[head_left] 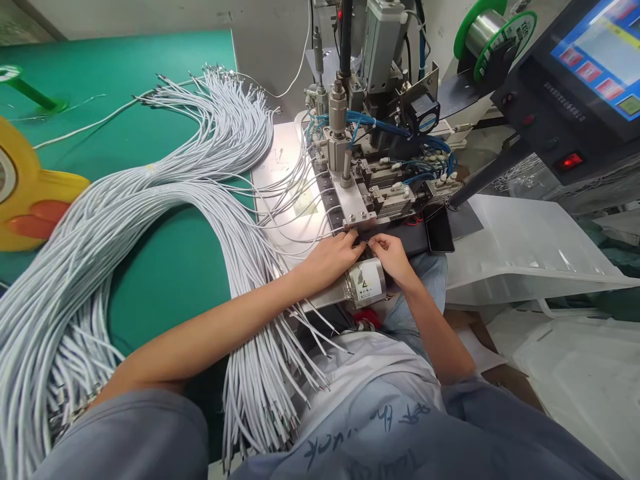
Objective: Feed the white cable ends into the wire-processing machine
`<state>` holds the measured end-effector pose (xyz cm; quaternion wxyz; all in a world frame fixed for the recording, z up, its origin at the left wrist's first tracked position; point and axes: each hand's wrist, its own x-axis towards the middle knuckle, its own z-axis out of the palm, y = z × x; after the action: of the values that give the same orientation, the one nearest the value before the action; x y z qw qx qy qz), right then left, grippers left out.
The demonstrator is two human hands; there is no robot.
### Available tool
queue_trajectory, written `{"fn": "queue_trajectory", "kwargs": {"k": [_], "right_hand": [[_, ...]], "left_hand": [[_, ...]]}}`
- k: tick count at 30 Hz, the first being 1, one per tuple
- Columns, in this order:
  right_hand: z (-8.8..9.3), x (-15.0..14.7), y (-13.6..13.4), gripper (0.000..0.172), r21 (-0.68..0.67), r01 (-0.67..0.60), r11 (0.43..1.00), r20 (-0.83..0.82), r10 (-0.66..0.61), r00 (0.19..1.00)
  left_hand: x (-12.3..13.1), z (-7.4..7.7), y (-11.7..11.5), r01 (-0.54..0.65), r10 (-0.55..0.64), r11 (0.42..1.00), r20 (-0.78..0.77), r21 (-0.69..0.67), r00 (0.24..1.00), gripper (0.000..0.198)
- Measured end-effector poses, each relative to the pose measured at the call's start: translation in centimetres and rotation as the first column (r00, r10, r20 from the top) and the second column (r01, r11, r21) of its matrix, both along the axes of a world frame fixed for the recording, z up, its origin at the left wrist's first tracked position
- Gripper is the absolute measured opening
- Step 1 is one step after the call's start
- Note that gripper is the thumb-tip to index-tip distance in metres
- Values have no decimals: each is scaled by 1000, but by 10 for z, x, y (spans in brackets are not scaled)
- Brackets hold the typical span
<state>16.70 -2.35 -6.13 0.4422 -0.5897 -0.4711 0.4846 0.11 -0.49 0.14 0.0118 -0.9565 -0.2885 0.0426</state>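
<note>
At the machine's [355, 197] front edge: both hands close together, fingertips nearly meeting.
Left arm [225, 320]: stretched from the lower left over the white cables, forearm slanting up to the machine.
Left hand [336, 255]: palm down, fingers bent and close together at the edge; whether they grip anything, I cannot tell.
Right arm [433, 317]: elbow out to the right, forearm angled up and inward.
Right hand [391, 253]: thumb and forefinger drawn together in a pinch; anything between them is too small to tell.
White cables [165, 167]: thick bundles curving across the green tabletop [160, 273], one fanning down below the left forearm; several single ones lead to the machine.
Labelled cylinder [367, 283]: just below the hands.
Black tray [440, 230]: right of the right hand.
</note>
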Motion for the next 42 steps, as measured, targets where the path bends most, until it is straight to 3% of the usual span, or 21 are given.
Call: {"fn": "queue_trajectory", "kwargs": {"k": [5,11,15,18,21,23,25,27,28,30,32,34,36,38,42], "right_hand": [[1,0,2,23,-15,37,999,-86,-38,996],[2,2,6,23,-85,-83,993,-85,75,994],[-5,0,8,28,-19,-158,987,-46,157,987],[-7,3,10,27,55,-175,983,71,171,983],[1,8,2,25,142,-30,989,252,-6,968],[13,9,-15,25,244,140,960,309,-214,927],[25,2,-40,25,321,229,919,311,-331,891],[32,-14,-67,23,295,154,943,341,-254,905],[32,-24,-80,20,233,28,972,366,-114,924],[28,-48,-101,11,88,-196,977,364,152,919],[20,-69,-114,11,2,-320,947,333,301,894],[16,-78,-119,16,1,-348,937,339,327,882],[20,-73,-115,16,55,-306,951,387,262,884],[29,-57,-103,11,120,-212,970,418,144,897],[50,-21,-65,10,160,-48,986,252,6,968]], "left_hand": [[0,1,0,10,-10,1000,-11,-6,1000,32],[-2,-2,1,4,-4,1000,49,-9,999,33],[-6,0,1,-107,108,993,19,-52,994,24],[-9,6,-3,-156,155,987,-35,-35,987,23],[-9,10,-9,-170,169,985,-52,-19,984,23],[-8,10,-12,-200,200,980,-47,-6,979,23],[-7,8,-13,-275,275,961,-34,17,961,25],[-7,6,-12,-361,362,932,-18,38,932,30],[-6,5,-11,-392,392,919,-12,40,920,32],[-5,4,-10,-411,411,911,0,23,911,31],[-4,5,-9,-383,384,923,31,-27,923,27],[-2,8,-11,-274,286,955,105,-113,953,26],[-1,11,-14,-93,140,974,229,-205,963,29],[-1,14,-17,31,63,969,367,-245,928,33],[-3,11,-17,29,97,973,523,-228,847,35]]}}
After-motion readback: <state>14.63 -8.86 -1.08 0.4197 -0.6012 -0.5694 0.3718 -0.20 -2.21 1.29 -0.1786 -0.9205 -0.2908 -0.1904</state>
